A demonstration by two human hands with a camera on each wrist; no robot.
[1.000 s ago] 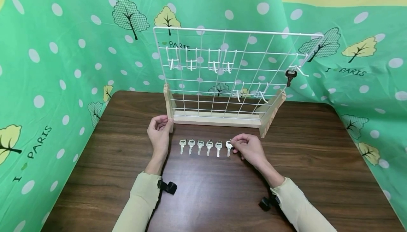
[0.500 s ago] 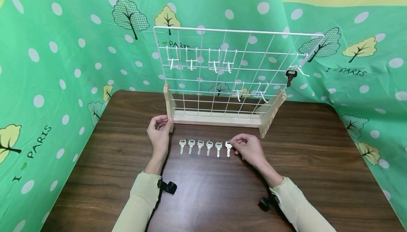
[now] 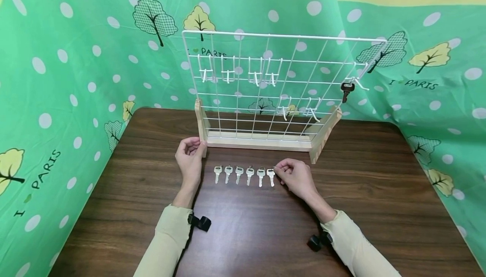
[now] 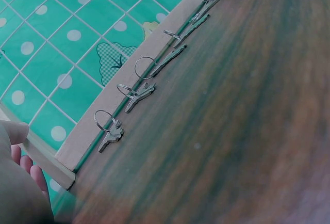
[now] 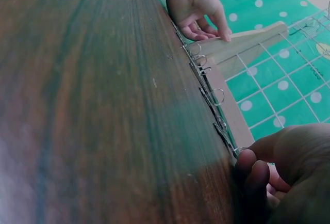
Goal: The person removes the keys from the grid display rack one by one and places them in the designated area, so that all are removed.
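Several silver keys lie in a row on the table, a middle key [image 3: 239, 175] among them, several with wire rings at their heads. My right hand [image 3: 298, 177] pinches the head of the rightmost key [image 3: 271, 177] between thumb and fingers. Behind the row stands a white wire grid rack [image 3: 258, 145] on a wooden base. My left hand [image 3: 190, 158] grips the rack's left wooden foot [image 3: 202, 127], thumb against it and fingers curled beside it. In the left wrist view a key [image 4: 111, 136] with its ring lies nearest the left foot.
White hooks [image 3: 228, 75] hang on the grid, and a lower hook [image 3: 312, 111] sits at its right. A dark-headed key [image 3: 347, 92] hangs from the hook at the right edge. A green dotted cloth [image 3: 76, 74] surrounds the brown wooden table [image 3: 250, 234].
The right hand has shifted the rightmost key slightly left, closer to its neighbour. My left hand has stayed at the rack's foot.
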